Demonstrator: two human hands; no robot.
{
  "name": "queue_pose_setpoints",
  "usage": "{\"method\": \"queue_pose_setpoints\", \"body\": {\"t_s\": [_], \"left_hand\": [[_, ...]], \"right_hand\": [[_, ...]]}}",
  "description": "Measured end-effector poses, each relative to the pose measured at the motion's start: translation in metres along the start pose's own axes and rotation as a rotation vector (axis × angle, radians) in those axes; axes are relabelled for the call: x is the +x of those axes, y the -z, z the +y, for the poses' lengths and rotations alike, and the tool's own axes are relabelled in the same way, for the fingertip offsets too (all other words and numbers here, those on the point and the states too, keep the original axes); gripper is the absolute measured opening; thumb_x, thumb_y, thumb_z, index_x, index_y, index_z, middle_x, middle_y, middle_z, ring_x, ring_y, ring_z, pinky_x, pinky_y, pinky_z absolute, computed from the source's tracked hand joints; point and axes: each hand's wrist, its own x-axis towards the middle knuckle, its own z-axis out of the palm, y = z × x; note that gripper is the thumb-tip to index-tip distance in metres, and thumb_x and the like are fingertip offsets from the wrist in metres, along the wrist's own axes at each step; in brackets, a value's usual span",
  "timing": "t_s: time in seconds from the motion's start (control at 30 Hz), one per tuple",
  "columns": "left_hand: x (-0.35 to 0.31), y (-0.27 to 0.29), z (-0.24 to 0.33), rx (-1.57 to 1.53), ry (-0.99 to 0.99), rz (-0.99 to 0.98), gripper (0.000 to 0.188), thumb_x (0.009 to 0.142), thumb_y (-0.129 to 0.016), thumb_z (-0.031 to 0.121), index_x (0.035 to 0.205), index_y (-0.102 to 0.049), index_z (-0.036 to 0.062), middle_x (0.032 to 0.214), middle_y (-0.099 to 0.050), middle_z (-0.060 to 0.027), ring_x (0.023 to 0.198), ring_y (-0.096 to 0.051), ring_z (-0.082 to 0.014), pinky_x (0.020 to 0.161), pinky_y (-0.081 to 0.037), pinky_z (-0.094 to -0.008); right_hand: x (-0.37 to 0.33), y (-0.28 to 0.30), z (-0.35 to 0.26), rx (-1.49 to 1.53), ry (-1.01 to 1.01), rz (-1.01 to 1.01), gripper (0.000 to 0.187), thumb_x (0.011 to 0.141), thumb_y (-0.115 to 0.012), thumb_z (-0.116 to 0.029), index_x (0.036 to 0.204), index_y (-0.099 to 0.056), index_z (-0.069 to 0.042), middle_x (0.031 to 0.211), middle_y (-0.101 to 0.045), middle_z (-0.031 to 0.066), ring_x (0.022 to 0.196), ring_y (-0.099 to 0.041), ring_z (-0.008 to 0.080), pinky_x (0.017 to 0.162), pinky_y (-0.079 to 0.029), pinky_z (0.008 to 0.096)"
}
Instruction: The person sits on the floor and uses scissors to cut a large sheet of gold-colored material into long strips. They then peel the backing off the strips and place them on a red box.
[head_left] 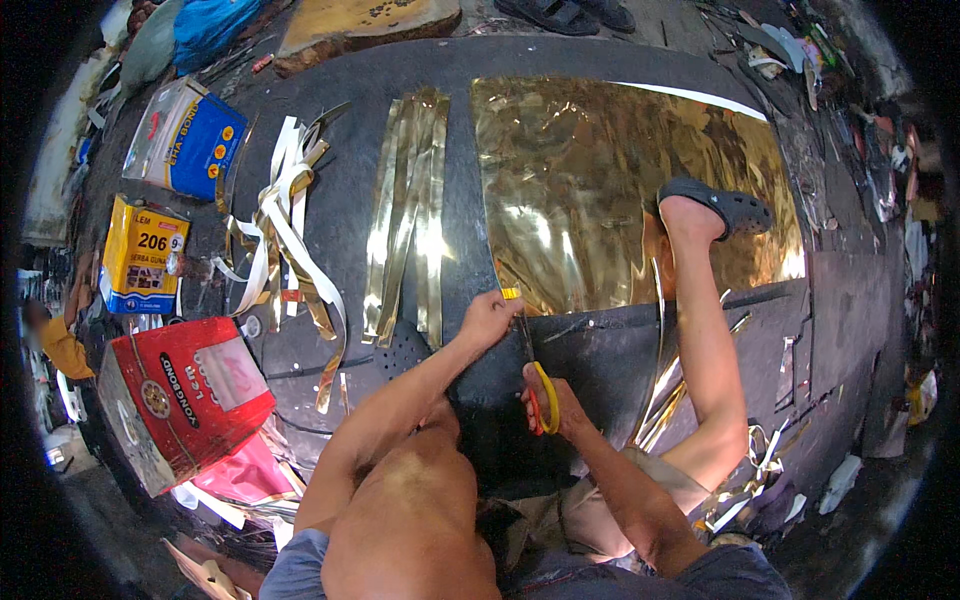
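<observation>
A large shiny gold sheet [585,190] lies flat on the dark work surface. At its near left corner, my left hand [487,322] has its fingers closed on the sheet's edge, where a small bright yellow patch shows at the fingertips. My right hand [572,410] grips scissors [547,398] with yellow and red handles. Their blades point away from me, toward that corner close to my left fingers; whether they touch the sheet I cannot tell. A dark clog [735,210] on my right foot rests on the right part of the sheet.
Several long gold strips [408,200] lie left of the sheet, beside tangled white and gold scraps [290,200]. Blue-and-yellow [205,140], yellow [140,250] and red [190,400] cans stand far left. A wooden block [360,30] sits at the back. More strips [660,400] lie under my right leg.
</observation>
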Motion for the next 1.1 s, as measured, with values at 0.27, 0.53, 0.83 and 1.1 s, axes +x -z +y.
{"method": "queue_pose_setpoints", "body": {"t_s": [0.27, 0.53, 0.83, 1.1], "left_hand": [[-0.013, -0.002, -0.013, -0.029, -0.077, 0.037, 0.023, 0.094, -0.059, 0.021, 0.089, -0.065, -0.0004, 0.074, -0.062, 0.0007, 0.070, -0.053, -0.0084, 0.065, -0.045, -0.0312], [-0.018, -0.008, -0.006, -0.280, -0.034, 0.051, 0.021, 0.094, -0.061, 0.020, 0.084, -0.065, 0.0018, 0.060, -0.056, -0.0001, 0.054, -0.050, -0.0087, 0.051, -0.038, -0.0289], [-0.024, 0.008, 0.015, -0.383, 0.143, -0.085, 0.024, 0.095, -0.061, 0.022, 0.076, -0.060, 0.0077, 0.060, -0.053, 0.0019, 0.051, -0.048, -0.0071, 0.047, -0.036, -0.0235], [-0.028, 0.021, 0.029, -0.446, 0.126, -0.186, 0.023, 0.098, -0.057, 0.023, 0.080, -0.060, 0.0082, 0.063, -0.054, 0.0007, 0.054, -0.049, -0.0076, 0.049, -0.036, -0.0227]], "right_hand": [[-0.002, -0.009, -0.014, 0.003, 0.049, 0.008, 0.067, 0.085, -0.057, -0.070, 0.077, -0.059, -0.003, 0.057, -0.052, 0.0053, 0.042, -0.054, 0.0175, 0.041, -0.047, 0.0307], [-0.006, -0.012, -0.026, -0.081, 0.049, 0.046, 0.062, 0.085, -0.061, -0.066, 0.065, -0.055, -0.008, 0.054, -0.049, 0.0031, 0.041, -0.051, 0.0158, 0.039, -0.045, 0.0314], [-0.002, -0.018, -0.039, -0.068, 0.107, 0.060, 0.074, 0.088, -0.049, -0.070, 0.065, -0.054, 0.000, 0.049, -0.049, 0.0070, 0.038, -0.051, 0.0171, 0.036, -0.041, 0.0320], [0.062, -0.014, -0.073, -0.046, 0.357, 0.036, 0.068, 0.092, -0.049, -0.064, 0.066, -0.056, -0.002, 0.051, -0.050, 0.0048, 0.040, -0.052, 0.0146, 0.036, -0.041, 0.0298]]}}
